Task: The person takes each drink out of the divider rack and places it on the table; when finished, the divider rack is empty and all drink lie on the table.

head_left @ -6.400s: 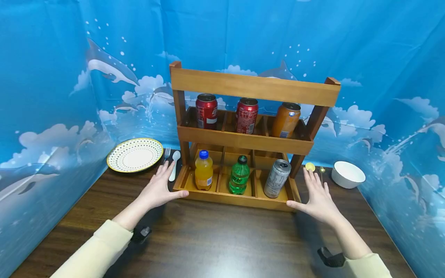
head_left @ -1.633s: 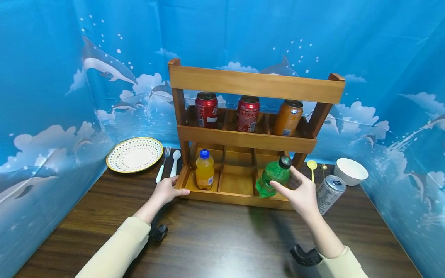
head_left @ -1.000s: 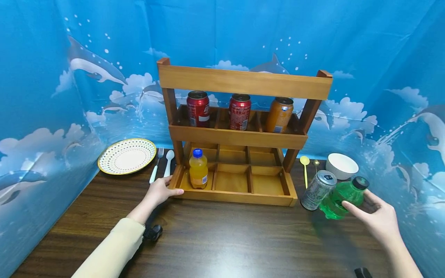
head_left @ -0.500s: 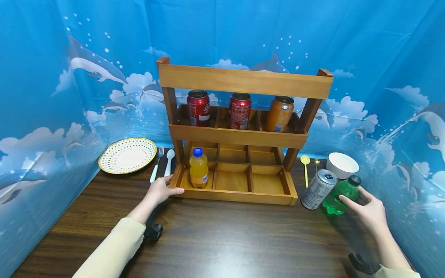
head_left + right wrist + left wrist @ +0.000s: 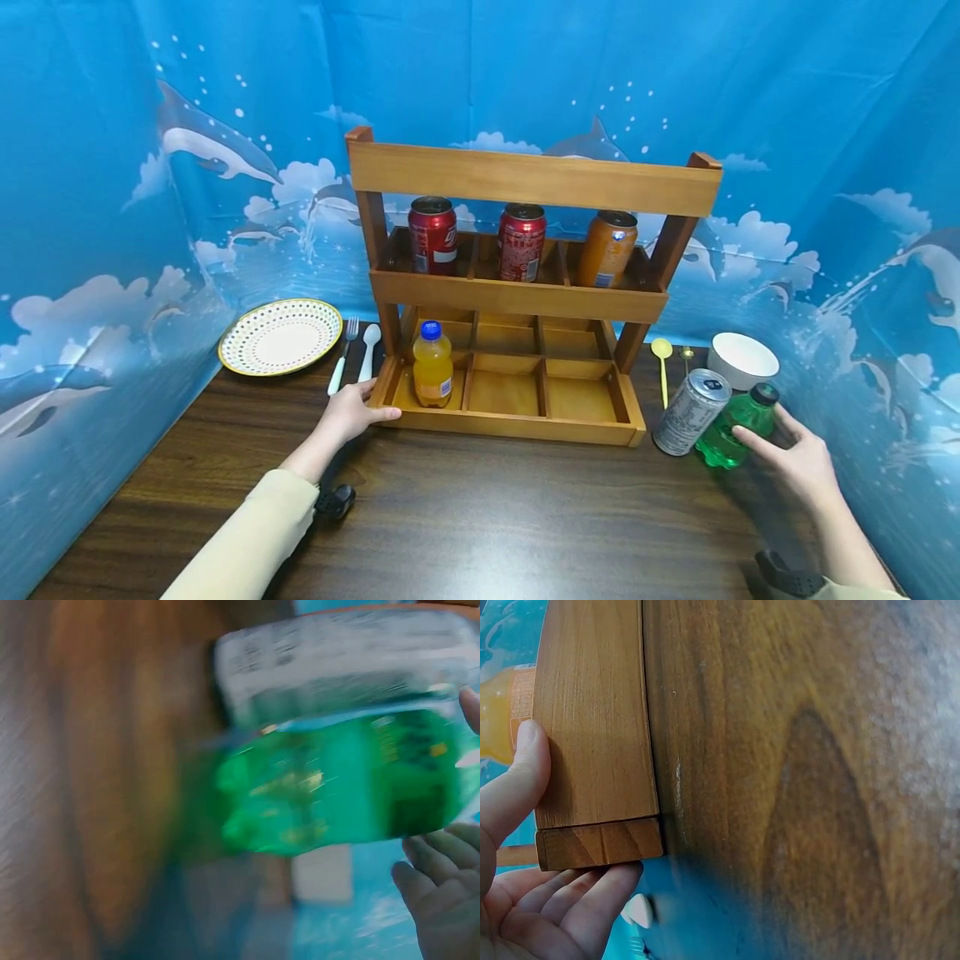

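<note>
My left hand (image 5: 351, 417) grips the front left corner of a two-tier wooden rack (image 5: 517, 430); in the left wrist view its thumb lies on the front board and its fingers against the side. At the right, my right hand (image 5: 802, 458) holds a green soda bottle (image 5: 733, 433) with a black cap, thumb on the near side, fingers beyond. The bottle stands on the table beside a silver can (image 5: 688, 417). An orange soda bottle (image 5: 432, 371) with a blue cap is in the rack's lower left compartment. Two red cans (image 5: 432, 242) and an orange can (image 5: 606, 254) occupy the upper tier.
A dotted plate (image 5: 281, 337), a fork (image 5: 342, 358) and a white spoon (image 5: 369, 350) lie left of the rack. To its right are a yellow spoon (image 5: 663, 367), a small gold-coloured utensil (image 5: 686, 358) and a white bowl (image 5: 742, 358). A blue dolphin-print curtain surrounds the table (image 5: 480, 517).
The silver can and then the green bottle have left the lower tier for the table at the right. My right hand carried the bottle there; my left hand has closed on the rack's corner.
</note>
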Motion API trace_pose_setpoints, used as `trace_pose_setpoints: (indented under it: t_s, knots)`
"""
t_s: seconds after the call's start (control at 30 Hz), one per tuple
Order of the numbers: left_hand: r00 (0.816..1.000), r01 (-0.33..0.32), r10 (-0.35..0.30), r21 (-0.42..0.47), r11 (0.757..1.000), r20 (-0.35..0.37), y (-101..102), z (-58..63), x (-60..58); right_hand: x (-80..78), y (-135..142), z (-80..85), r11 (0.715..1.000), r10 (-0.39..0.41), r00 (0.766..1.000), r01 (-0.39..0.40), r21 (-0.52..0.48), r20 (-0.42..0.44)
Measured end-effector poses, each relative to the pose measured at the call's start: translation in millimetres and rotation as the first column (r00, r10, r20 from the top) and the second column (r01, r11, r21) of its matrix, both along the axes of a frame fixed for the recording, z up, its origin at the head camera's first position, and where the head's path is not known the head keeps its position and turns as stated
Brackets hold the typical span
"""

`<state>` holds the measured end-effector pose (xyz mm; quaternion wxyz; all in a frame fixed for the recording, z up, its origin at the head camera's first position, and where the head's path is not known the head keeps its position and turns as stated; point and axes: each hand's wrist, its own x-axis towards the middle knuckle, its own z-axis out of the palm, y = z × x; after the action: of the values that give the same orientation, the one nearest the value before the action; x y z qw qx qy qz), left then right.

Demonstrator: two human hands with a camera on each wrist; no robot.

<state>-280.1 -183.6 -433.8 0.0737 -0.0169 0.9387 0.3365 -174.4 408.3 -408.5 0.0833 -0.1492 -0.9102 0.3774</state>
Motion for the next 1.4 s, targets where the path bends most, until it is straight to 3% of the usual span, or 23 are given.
trace_pose_setpoints:
  t_s: [0.1, 0.17, 0.23, 0.33, 0.47, 0.57, 0.67, 0.73, 0.8, 0.9, 0.97, 1.07, 1.17, 1.23, 1.4]
  knots:
    - [1.000, 0.000, 0.000, -0.012, 1.000, 0.002, -3.1, 0.8, 1.6, 4.3, -8.3, 14.4, 0.999, -0.026, 0.995, 0.024, -0.029, -0.091]
    - [1.000, -0.003, 0.003, -0.018, 1.000, -0.001, -5.1, 0.7, 2.1, 6.6, -19.4, 25.9, 0.995, -0.076, 0.976, 0.062, -0.071, -0.205]
    - [1.000, -0.002, 0.002, -0.024, 1.000, -0.010, -6.6, 0.6, 2.7, 8.4, -35.3, 36.9, 0.989, -0.116, 0.935, 0.078, -0.124, -0.334]
    - [1.000, 0.000, 0.000, -0.026, 1.000, -0.023, -8.0, 0.0, 3.1, 7.9, -66.3, 51.1, 0.985, -0.119, 0.853, 0.035, -0.172, -0.509]
    - [0.999, 0.001, -0.002, -0.024, 1.000, -0.032, -8.4, -0.6, 4.2, 1.4, -113.6, 58.3, 0.986, 0.023, 0.749, -0.129, -0.111, -0.662]
    - [0.999, 0.000, 0.000, -0.016, 1.000, -0.033, -7.6, -0.1, 5.6, -8.8, -151.6, 54.7, 0.961, 0.182, 0.688, -0.276, -0.021, -0.702]
    - [0.999, 0.006, -0.007, -0.012, 1.000, -0.044, -6.1, 1.4, 6.5, -22.7, -192.5, 47.9, 0.916, 0.301, 0.654, -0.401, 0.021, -0.694]
    - [0.998, 0.012, -0.013, -0.015, 1.000, -0.055, -5.0, 1.8, 5.8, -32.4, -225.9, 46.6, 0.877, 0.354, 0.673, -0.481, -0.021, -0.650]
    - [0.998, 0.020, -0.021, -0.019, 1.000, -0.067, -4.0, 2.3, 5.7, -46.4, -258.7, 41.8, 0.834, 0.373, 0.712, -0.539, -0.122, -0.595]
    - [0.997, 0.026, -0.028, -0.023, 0.999, -0.075, -3.0, 3.0, 5.1, -72.7, -303.7, 29.8, 0.786, 0.378, 0.779, -0.556, -0.272, -0.501]
    - [0.997, 0.027, -0.029, -0.025, 0.999, -0.075, -3.3, 4.0, 5.2, -91.5, -325.6, 17.7, 0.779, 0.376, 0.800, -0.547, -0.307, -0.468]
    - [0.997, 0.030, -0.031, -0.029, 0.999, -0.065, -4.2, 4.4, 4.5, -108.8, -353.9, 7.7, 0.800, 0.403, 0.812, -0.536, -0.269, -0.421]
    - [0.997, 0.033, -0.034, -0.025, 0.999, -0.067, -4.6, 2.7, 3.9, -118.1, -374.7, 4.0, 0.800, 0.437, 0.803, -0.553, -0.234, -0.405]
    - [0.996, 0.038, -0.039, -0.020, 0.999, -0.080, -3.9, 1.9, 3.6, -122.0, -384.2, 3.7, 0.813, 0.436, 0.809, -0.542, -0.214, -0.394]
    - [0.995, 0.031, -0.031, -0.005, 1.000, -0.091, -1.7, 1.3, 3.9, -130.0, -395.8, 3.7, 0.874, 0.418, 0.842, -0.475, -0.100, -0.341]
